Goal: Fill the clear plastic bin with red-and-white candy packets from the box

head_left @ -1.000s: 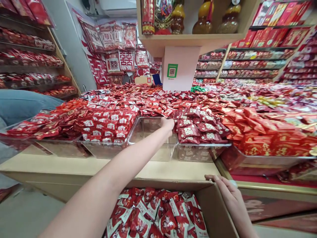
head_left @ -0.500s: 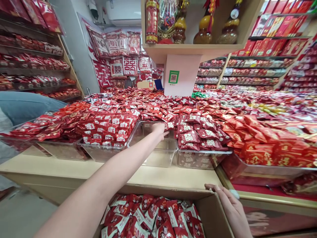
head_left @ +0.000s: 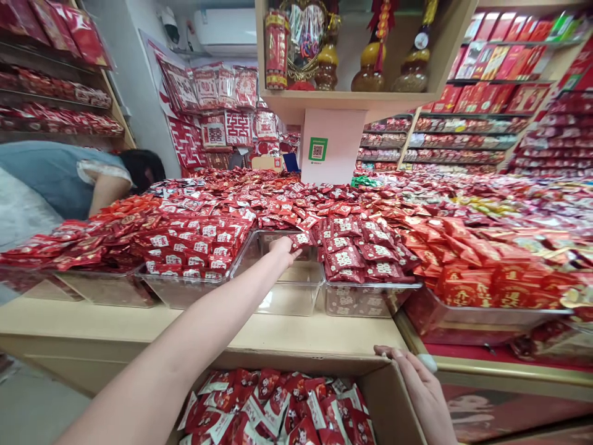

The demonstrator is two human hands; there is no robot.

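Note:
My left hand (head_left: 282, 248) reaches over a clear plastic bin (head_left: 290, 296) that holds no packets. Its fingers close on a dark red packet (head_left: 302, 240) at the bin's back right corner. At the lower right, my right hand (head_left: 412, 371) grips the top corner of an open cardboard box (head_left: 391, 395). Inside the box lie several red and white packets (head_left: 278, 405). Right of the clear bin stands a bin heaped with dark red packets (head_left: 365, 253); on its left is a bin of red packets with white labels (head_left: 194, 247).
A person in blue (head_left: 69, 173) bends over the display at the left. A wooden shelf unit (head_left: 352, 99) with gourd ornaments rises above the heaps. Orange-red packets (head_left: 491, 272) fill a bin at the right, beside the cream counter edge (head_left: 139, 321).
The view has shifted slightly, and the person at the left now shows head and arm, bent low. My left hand now has a dark red packet at its fingertips. My right hand stays on the box.

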